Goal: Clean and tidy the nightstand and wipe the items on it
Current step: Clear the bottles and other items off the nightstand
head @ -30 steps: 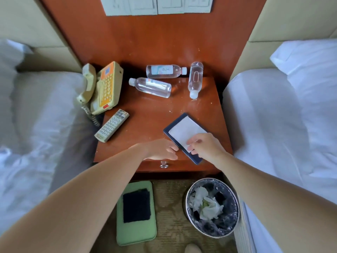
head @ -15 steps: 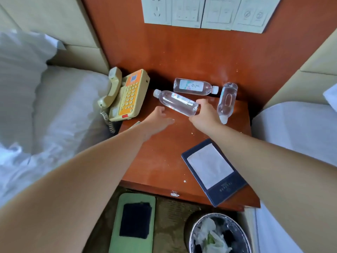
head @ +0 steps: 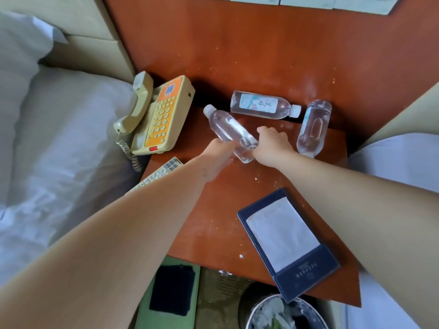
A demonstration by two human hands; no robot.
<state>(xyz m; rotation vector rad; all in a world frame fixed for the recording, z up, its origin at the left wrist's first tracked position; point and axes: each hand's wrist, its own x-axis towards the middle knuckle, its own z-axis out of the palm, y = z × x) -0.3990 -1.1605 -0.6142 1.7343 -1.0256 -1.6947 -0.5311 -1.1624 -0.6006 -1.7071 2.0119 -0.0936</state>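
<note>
A clear water bottle [head: 225,125] lies slanted on the wooden nightstand [head: 213,224], cap toward the telephone. My right hand [head: 270,146] grips its base end from the right. From the left, my left hand [head: 219,154] closes its fingers on the same end. Two more water bottles lie behind: a labelled one [head: 263,105] along the back, and another [head: 313,127] at the right with its cap hidden behind my right wrist. A dark blue notepad holder [head: 288,243] with white paper lies at the front right corner. White crumbs dot the wood.
A beige and orange telephone [head: 161,117] sits at the back left, with a remote control [head: 158,173] partly under my left arm. On the floor are a green pad with a dark cloth [head: 172,289] and a lined waste bin [head: 285,314]. Beds flank both sides.
Both hands left the notepad holder and reached back to the near bottle. My right hand took its base first, then my left hand closed in on the same end.
</note>
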